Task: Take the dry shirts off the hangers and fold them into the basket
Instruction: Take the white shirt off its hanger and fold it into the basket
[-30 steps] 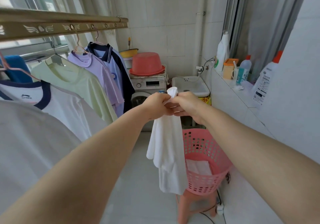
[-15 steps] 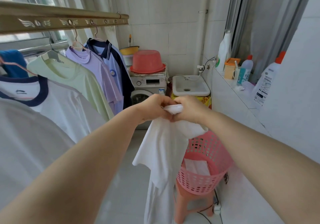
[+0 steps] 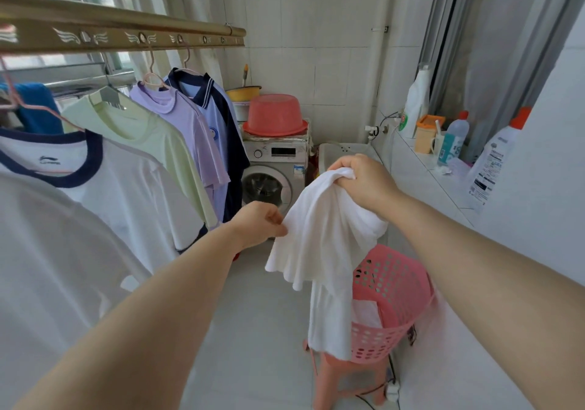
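Observation:
A white shirt hangs in the air in front of me, over the pink laundry basket. My right hand grips its bunched top edge. My left hand, lower and to the left, pinches the shirt's left edge. The basket sits on a pink stool and has white cloth inside. On the left, several shirts hang on hangers from a gold rail: a white one with a navy collar, a pale green one, a lilac one and a blue-and-navy polo.
A washing machine with an upturned red basin stands against the back wall, a white sink beside it. Detergent bottles and small containers line the tiled ledge on the right. A cable and plug lie near the stool.
My hands were together at the shirt's top. They have parted: the left hand slid down and left along the edge, the right stayed high, and the shirt has spread out.

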Demonstrator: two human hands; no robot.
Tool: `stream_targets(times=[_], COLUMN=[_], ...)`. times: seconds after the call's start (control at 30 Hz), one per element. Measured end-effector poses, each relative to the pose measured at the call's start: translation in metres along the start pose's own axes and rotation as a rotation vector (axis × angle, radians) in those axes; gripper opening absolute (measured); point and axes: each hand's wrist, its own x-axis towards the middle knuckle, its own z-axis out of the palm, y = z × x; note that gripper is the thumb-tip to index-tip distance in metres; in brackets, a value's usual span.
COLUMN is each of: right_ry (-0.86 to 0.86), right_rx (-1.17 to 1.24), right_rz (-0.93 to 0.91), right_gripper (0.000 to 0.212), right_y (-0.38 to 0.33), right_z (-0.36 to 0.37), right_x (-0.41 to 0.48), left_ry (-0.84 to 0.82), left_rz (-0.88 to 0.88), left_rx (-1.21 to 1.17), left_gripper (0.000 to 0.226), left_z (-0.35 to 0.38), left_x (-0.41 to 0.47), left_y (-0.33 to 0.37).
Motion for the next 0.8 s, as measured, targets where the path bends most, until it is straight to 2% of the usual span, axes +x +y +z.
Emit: stream_targets(times=[0.1,0.17,0.2,0.27,0.37,0.43,0.53,0.6,0.67,0.73,0.8], right_ry=[0.051,0.052,0.045,0.047,0.045,-0.099,-0.359,-0.302,-0.132,0.015,0.086], right_rx=[0.011,0.006,0.000,-0.026,-0.065,-0.147,-0.456,-0.577,-0.682,-0.747,-0.737], right_rz=[0.014,0.013,0.007,-0.013,-0.013,0.023,0.115,0.128,0.125,0.128,0.141], right_gripper=[0.016,0.018,0.019,0.019,0.014,0.015,0.033,0.025,0.010,0.011,0.012], right_y=[-0.005,-0.009,-0.011,-0.012,-0.012,-0.011,-0.001,0.009,0.014,0.015,0.011], right_z=[0.002,0.003,0.003,0.000,-0.012,-0.024,-0.031,-0.033,-0.036,-0.036,-0.035], right_x=[0.002,0.004,0.004,0.005,0.002,-0.003,-0.009,-0.010,-0.011,-0.009,-0.006], left_ry=[-0.161,-0.175,-0.122,0.040,0.225,0.381,0.562,0.557,0.474,0.365,0.252], left_rz=[-0.015,-0.018,-0.011,0.017,0.005,-0.057,-0.080,-0.020,0.085,0.150,0.144], left_rx=[-0.151,-0.109,-0.055,0.092,0.156,0.074,0.074,0.069,0.080,0.029,0.044], left_gripper=[0.042,0.051,0.046,0.021,0.018,0.015,0.021,0.022,0.019,0.033,0.041], left_z=[0.008,0.018,0.024,0.031,0.026,0.016,-0.001,-0.008,-0.014,-0.020,-0.027], left_x=[-0.007,-0.005,-0.003,0.001,0.002,0.001,0.000,-0.003,-0.006,-0.011,-0.016], left_y=[0.010,0.015,0.016,0.016,0.012,0.007,-0.003,-0.007,-0.008,-0.007,-0.006])
